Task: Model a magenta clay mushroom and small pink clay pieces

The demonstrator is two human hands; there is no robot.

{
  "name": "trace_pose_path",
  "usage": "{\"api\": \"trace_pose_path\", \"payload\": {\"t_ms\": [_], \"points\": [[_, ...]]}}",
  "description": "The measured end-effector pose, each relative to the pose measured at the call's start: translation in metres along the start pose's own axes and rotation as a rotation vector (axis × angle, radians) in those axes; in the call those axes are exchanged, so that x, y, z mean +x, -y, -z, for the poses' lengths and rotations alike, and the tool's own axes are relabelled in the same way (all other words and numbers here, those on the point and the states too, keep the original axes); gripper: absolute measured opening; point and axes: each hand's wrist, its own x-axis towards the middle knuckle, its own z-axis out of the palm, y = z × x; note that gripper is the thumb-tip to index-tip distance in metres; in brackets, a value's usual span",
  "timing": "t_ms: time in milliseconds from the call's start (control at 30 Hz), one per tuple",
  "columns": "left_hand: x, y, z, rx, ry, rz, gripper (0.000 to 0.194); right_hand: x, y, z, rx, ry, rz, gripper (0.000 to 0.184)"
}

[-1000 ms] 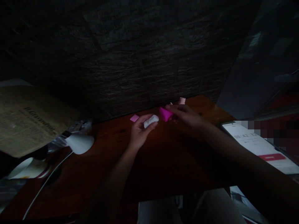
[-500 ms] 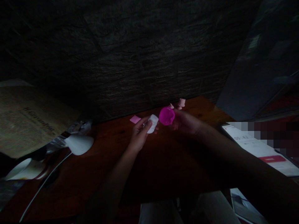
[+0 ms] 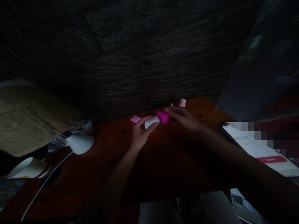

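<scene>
My left hand [image 3: 140,132] is closed around a small white block-like piece [image 3: 150,122], with the thumb along its near side. Its exact kind cannot be made out in the dim light. My right hand [image 3: 183,118] grips a bright magenta cup-shaped piece [image 3: 163,117], now tilted toward the white piece. The two pieces meet in front of me, over the wooden table [image 3: 168,165]; whether one sits inside the other I cannot tell. A flat pink square [image 3: 135,119] lies just beyond my left hand.
Small pale pink pieces [image 3: 182,102] stand at the back by the dark brick wall [image 3: 144,62]. To the left are a white cone-shaped object [image 3: 81,144] with a cable, a paper cup [image 3: 29,168] and a brown bag [image 3: 25,118]. A lit screen [image 3: 254,149] is at right.
My right hand has turned the magenta piece from showing its round opening to a side tilt and brought it left against the white piece. My left hand has tipped the white piece toward it.
</scene>
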Motion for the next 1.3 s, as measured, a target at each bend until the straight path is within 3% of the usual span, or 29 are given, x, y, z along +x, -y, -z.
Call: {"api": "trace_pose_path", "payload": {"t_ms": [367,800,967,1133,1300], "points": [[0.001,0.005,0.001,0.025,-0.045,-0.002,0.036,-0.003,-0.001,0.002,-0.053,0.037,0.053,0.037],[0.001,0.010,0.008,0.094,-0.043,-0.020,0.034,-0.002,-0.017,-0.004,0.022,0.030,-0.040,0.034],[0.003,0.008,0.006,-0.012,0.013,0.116,0.037,-0.001,-0.016,0.000,0.016,0.007,-0.098,0.035],[0.005,0.008,0.006,-0.226,0.104,0.347,0.035,0.000,-0.009,0.003,0.126,-0.118,-0.163,0.040],[0.003,0.009,0.004,-0.313,0.155,0.468,0.033,-0.001,-0.009,0.004,0.168,-0.100,-0.186,0.032]]}}
